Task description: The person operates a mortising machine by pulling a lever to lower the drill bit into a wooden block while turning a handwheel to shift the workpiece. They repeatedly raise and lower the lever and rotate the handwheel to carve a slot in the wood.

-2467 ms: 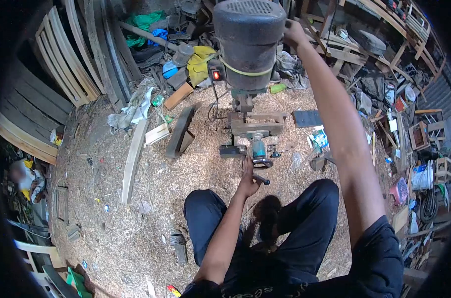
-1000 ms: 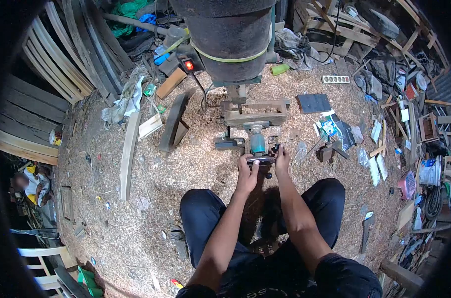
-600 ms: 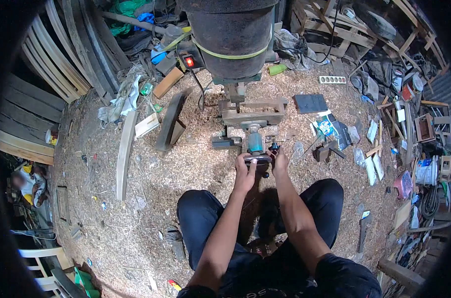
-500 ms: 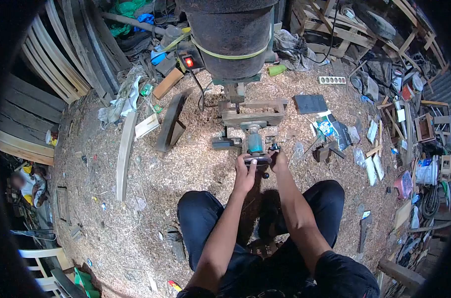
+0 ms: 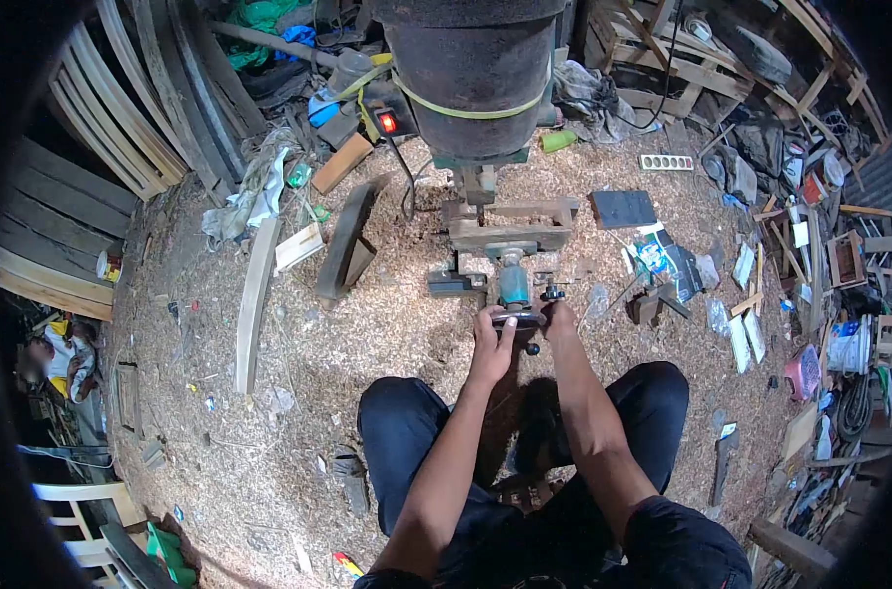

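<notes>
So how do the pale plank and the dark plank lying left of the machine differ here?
The pale plank is long, thin and slightly curved, lying flat on the sawdust. The dark plank is shorter, wider and much darker, and seems propped on a block near its lower end. The dark plank lies closer to the machine where the left hand and right hand meet. Both run roughly the same way.

Matt, dark, worn metal housing of the motor point(image 5: 475, 69), bound by a yellow-green band. Below it, a dull metal frame point(image 5: 510, 236) and a glossy teal cylinder point(image 5: 513, 285). Left of the frame, a pale rough wooden plank point(image 5: 252, 299) on coarse wood shavings point(image 5: 298, 412).
</notes>
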### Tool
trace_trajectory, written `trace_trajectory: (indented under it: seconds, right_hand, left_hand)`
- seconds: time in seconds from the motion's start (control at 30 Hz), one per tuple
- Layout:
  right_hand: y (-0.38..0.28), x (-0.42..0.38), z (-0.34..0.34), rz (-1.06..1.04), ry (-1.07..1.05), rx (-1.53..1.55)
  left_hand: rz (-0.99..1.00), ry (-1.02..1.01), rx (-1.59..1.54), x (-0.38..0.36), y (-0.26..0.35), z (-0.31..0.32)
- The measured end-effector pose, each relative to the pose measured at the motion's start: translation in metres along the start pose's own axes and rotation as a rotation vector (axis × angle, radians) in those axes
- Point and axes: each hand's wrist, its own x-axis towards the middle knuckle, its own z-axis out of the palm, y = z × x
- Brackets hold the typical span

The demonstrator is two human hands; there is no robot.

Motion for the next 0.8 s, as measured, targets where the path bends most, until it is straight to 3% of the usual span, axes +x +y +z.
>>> trace_trajectory:
  seconds: [0.07, 0.1, 0.2, 0.33, 0.37, 0.4, 0.5, 0.53, 0.6, 0.7, 0.8]
  right_hand:
    - [-0.003, -0.047, 0.026, -0.433, 0.194, -0.109]
    - [-0.003, -0.067, 0.04, -0.589, 0.15, -0.138]
    - [0.005, -0.067, 0.04, -0.694, 0.14, -0.503]
    - [-0.009, -0.053, 0.029, -0.014, 0.052, -0.028]
    - [-0.008, -0.054, 0.03, -0.043, 0.072, -0.041]
    - [-0.004, -0.061, 0.036, -0.143, 0.15, -0.101]
    - [0.006, -0.073, 0.033, -0.83, 0.295, -0.934]
    - [0.008, -0.075, 0.034, -0.933, 0.371, -0.919]
    - [-0.003, -0.079, 0.033, -0.865, 0.278, -0.888]
    - [-0.013, -0.047, 0.018, -0.107, 0.165, -0.044]
    - [-0.016, -0.047, 0.01, -0.479, 0.203, -0.297]
  left_hand:
    - [-0.024, -0.03, -0.043, -0.001, 0.003, -0.001]
    - [-0.069, -0.002, -0.142, 0.0, -0.005, 0.004]
    - [0.007, 0.036, -0.035, -0.001, 0.0, 0.003]
    - [0.01, 0.005, -0.015, -0.002, -0.002, 0.003]
    - [0.01, 0.019, 0.002, -0.001, 0.0, 0.003]
    - [-0.021, 0.021, -0.065, 0.0, -0.001, 0.004]
    - [-0.069, 0.039, -0.189, 0.001, -0.009, 0.011]
    - [-0.052, 0.048, -0.168, 0.002, -0.013, 0.012]
    - [-0.141, -0.015, -0.263, 0.003, -0.019, 0.011]
    - [-0.109, -0.009, -0.148, 0.002, -0.011, 0.007]
    - [-0.123, -0.005, -0.17, 0.0, 0.002, 0.004]
